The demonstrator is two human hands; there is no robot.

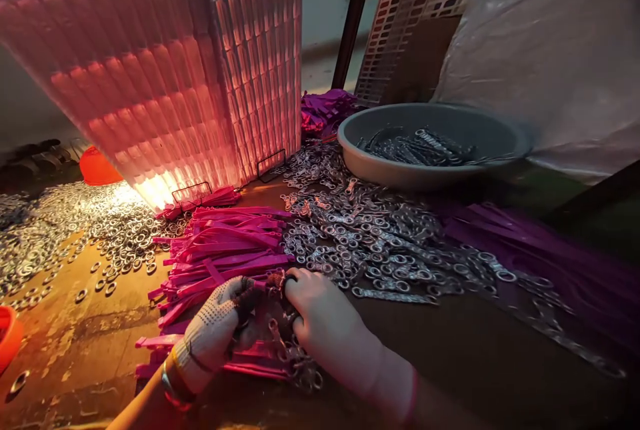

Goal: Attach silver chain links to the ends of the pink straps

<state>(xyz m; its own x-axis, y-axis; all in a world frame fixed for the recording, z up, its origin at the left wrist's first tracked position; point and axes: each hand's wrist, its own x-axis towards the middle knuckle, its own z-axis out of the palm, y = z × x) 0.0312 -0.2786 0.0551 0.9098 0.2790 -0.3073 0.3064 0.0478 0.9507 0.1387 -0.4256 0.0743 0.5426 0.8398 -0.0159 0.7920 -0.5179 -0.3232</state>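
Both hands meet over a pile of magenta straps (227, 241) on the table. My left hand (213, 323), in a pale dotted glove with dark fingertips, is closed on the end of a magenta strap (259, 284). Close beside it, my right hand (325, 323), in a plain light glove, has its thumb and fingers pinched together at a small dark reddish piece by the strap end. What exactly the right fingers hold is hidden. Below and between the hands lie silvery ring-ended metal pieces (306, 371), partly covered by them.
A heap of ring-ended metal pieces (370, 237) spreads behind my right hand, with a grey basin (400, 178) beyond. Loose metal rings (120, 243) cover the left side. Two ribbed panels (150, 83) stand upright before a bright light. An orange container (9, 337) sits at the left edge.
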